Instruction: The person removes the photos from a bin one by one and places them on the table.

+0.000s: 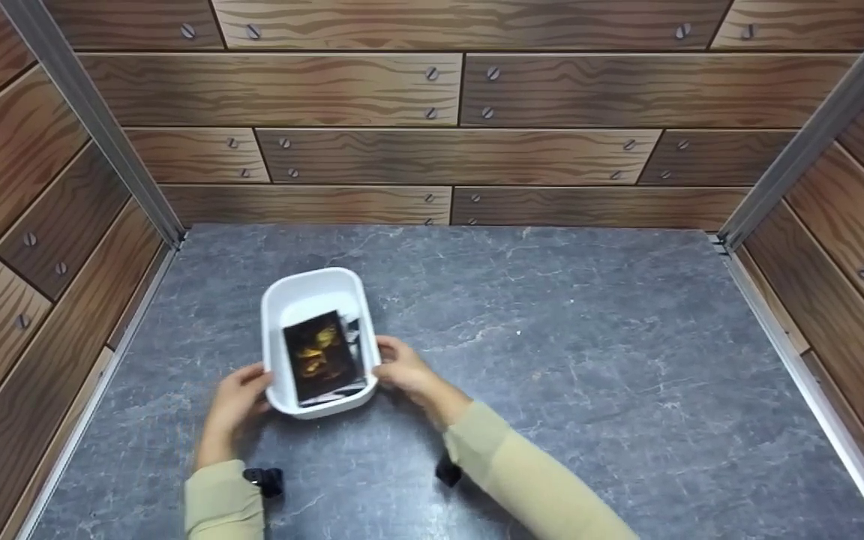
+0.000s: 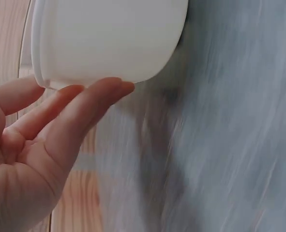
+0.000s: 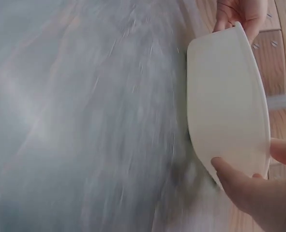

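Both hands are bracketing a white tub (image 1: pixel 276 315) that is sitting on the grey stone-look tabletop (image 1: pixel 552 360), left of centre and toward the near edge. The left hand (image 1: pixel 235 405) is lying against the tub's left wall, and the left wrist view shows its fingers (image 2: pixel 89 104) stretched almost straight, their tips touching the wall under the rim rather than curling round it. The right hand (image 1: pixel 406 371) is meeting the tub's right wall near its near corner; the right wrist view shows the thumb (image 3: pixel 234 181) pressing on the outside of the wall and a fingertip reaching toward the rim, so it looks to be pinching the edge lightly, though the other fingers are out of sight. Holding it from opposite sides this way is probably steadying the tub between the palms so it cannot slide or tip. Both wrist views are showing the tabletop streaked with blur.

Inside the tub a dark packet (image 1: pixel 321 354) with a golden picture on its face is lying propped against the right wall, its near end close to the near wall. Further flat items are showing their edges just to its right; what they are cannot be told. The tub's far end is showing bare white floor
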Available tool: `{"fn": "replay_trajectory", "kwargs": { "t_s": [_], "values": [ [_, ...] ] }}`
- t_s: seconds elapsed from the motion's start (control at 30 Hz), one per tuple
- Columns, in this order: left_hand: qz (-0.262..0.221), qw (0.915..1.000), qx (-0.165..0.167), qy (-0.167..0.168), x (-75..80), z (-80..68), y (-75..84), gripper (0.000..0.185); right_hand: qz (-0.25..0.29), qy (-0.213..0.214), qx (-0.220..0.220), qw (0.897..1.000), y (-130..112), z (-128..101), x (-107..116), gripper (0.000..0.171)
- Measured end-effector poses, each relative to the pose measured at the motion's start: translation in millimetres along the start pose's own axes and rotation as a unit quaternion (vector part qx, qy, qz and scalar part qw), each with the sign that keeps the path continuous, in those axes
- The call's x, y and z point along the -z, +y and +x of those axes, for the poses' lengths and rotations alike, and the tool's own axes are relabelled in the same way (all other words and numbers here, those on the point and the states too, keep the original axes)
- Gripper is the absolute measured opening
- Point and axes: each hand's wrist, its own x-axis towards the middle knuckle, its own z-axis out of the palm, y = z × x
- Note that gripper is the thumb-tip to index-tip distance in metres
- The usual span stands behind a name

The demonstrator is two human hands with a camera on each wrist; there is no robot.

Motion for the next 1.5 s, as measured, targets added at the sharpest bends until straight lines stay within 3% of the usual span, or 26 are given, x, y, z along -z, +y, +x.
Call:
{"fn": "replay_trajectory", "kwargs": {
  "t_s": [0.1,0.2,0.5,0.67,0.8,0.9,1.0,1.07,1.23,1.37,1.5],
  "values": [
    [-0.056,0.9984,-0.005,-0.009,-23.9,2.9,-1.0,0.046,-0.008,0.002,0.007,1.000,-0.6,-8.7,24.7,0.064],
    [-0.077,0.9968,-0.003,-0.018,-47.4,4.1,-0.6,0.046,0.006,0.008,0.001,1.000,-1.1,-18.7,48.8,0.063],
    [-0.099,0.9930,0.004,-0.064,-107.5,-3.2,7.6,0.051,0.011,0.029,-0.014,0.999,-3.3,-52.2,110.0,0.066],
    [-0.102,0.9916,0.015,-0.078,-129.3,-7.1,9.6,0.052,0.002,0.047,-0.018,0.999,-3.9,-66.5,128.0,0.066],
    [-0.102,0.9920,0.021,-0.072,-132.9,-9.0,8.1,0.052,-0.060,0.116,0.024,0.991,-9.4,-65.9,121.2,0.068],
    [-0.104,0.9917,0.026,-0.071,-131.2,-9.9,7.2,0.052,-0.108,0.185,0.090,0.973,-20.0,-60.2,103.1,0.072],
    [-0.110,0.9911,0.030,-0.069,-130.3,-9.2,8.6,0.052,-0.110,0.196,0.141,0.964,-30.5,-49.8,80.9,0.080],
    [-0.112,0.9909,0.033,-0.068,-131.0,-7.9,10.5,0.052,-0.101,0.181,0.149,0.967,-33.9,-41.0,68.4,0.084],
    [-0.107,0.9914,0.034,-0.069,-134.6,-6.2,13.8,0.052,-0.124,0.182,0.079,0.972,-23.7,-18.5,54.8,0.087],
    [-0.106,0.9914,0.037,-0.068,-137.2,-7.2,13.5,0.051,-0.162,0.209,0.004,0.965,-10.3,-8.0,56.9,0.088],
    [-0.102,0.9918,0.041,-0.065,-138.5,-6.3,13.4,0.050,-0.205,0.223,-0.033,0.953,-4.9,-2.2,59.8,0.090]
  ]
}}
